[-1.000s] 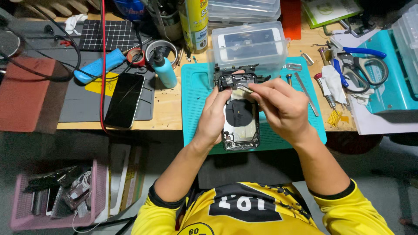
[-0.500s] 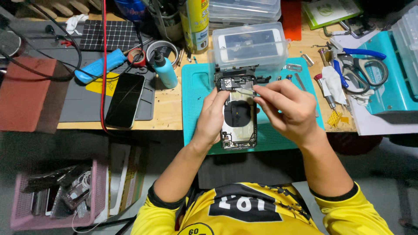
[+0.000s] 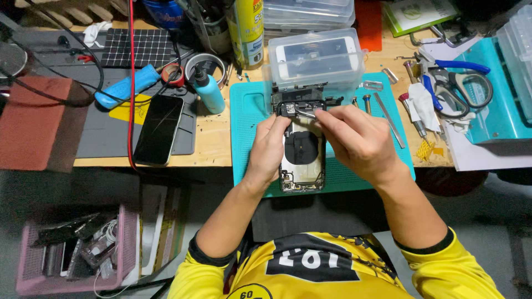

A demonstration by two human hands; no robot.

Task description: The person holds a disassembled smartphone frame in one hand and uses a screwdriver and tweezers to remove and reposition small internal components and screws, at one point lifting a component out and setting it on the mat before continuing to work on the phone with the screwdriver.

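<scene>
Head view: we see a clear plastic box (image 3: 318,58) holding a white phone, just beyond the opened phone chassis (image 3: 302,158) on the teal mat (image 3: 249,138). Our left hand (image 3: 269,147) clasps the chassis edge; our right hand (image 3: 354,138) pinches metal tweezers (image 3: 303,112) at its top. A yellow spray can (image 3: 246,30) stands behind. A pink basket (image 3: 77,249) holds parts below the bench edge.
</scene>
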